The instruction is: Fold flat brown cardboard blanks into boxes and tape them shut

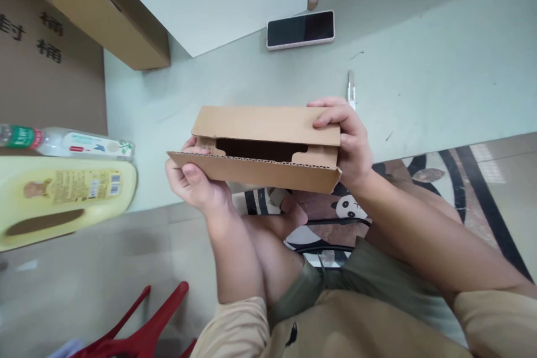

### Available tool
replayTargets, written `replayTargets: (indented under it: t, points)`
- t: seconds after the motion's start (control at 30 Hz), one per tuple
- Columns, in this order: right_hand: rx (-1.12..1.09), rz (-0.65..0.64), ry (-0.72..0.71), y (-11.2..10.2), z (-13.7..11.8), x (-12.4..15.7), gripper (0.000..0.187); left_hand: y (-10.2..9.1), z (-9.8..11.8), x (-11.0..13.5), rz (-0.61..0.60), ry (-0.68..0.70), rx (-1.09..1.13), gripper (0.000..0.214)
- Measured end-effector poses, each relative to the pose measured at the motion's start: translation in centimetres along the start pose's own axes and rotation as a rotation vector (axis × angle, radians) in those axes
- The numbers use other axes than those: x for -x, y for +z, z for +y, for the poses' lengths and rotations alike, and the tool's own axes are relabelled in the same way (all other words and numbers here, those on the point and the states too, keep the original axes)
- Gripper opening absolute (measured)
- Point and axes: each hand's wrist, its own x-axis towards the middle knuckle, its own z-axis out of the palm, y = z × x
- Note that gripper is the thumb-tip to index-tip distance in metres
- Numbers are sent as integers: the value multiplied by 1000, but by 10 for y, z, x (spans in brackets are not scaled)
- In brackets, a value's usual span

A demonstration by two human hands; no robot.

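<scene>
I hold a small brown corrugated cardboard box (264, 128) in the air in front of me, over the table's near edge. Its front flap hangs partly open, showing a dark gap inside. My left hand (195, 182) grips the box's left end, thumb on the lower flap. My right hand (350, 142) is wrapped round the right end, fingers over the top panel.
A phone (300, 28) lies face up on the pale table (419, 67), with a small knife-like tool (351, 88) near it. Folded cardboard boxes (104, 17) lie at the far left. A yellow jug (59, 198) and a clear bottle (67, 144) lie at the left. A red chair (142, 333) stands below.
</scene>
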Motion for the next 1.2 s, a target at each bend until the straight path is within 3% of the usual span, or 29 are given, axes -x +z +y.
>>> replayTargets:
  t: [0.23,0.43,0.57,0.73,0.93,1.1,1.2]
  points:
    - [39,-28,-55,-2,5,1,48,-5,-1,-2,-41,-10,-24,52]
    - [139,-87,-62,-7,1,1,44,-9,6,-6,-152,20,75,31]
    - [67,-57,-89,-5,2,2,43,-9,6,-7,-199,12,161,30]
    - [127,-41,3,-2,1,4,47,-8,6,-6,-207,13,152,30]
    - [88,-89,0,-3,-2,7,39,-9,9,-6,-198,24,92,31]
    - [126,-102,0,-3,-4,7,45,-10,9,-6,-197,46,-162,35]
    - [149,-95,46,-5,-7,5,55,-8,9,-7,-140,64,-166,36]
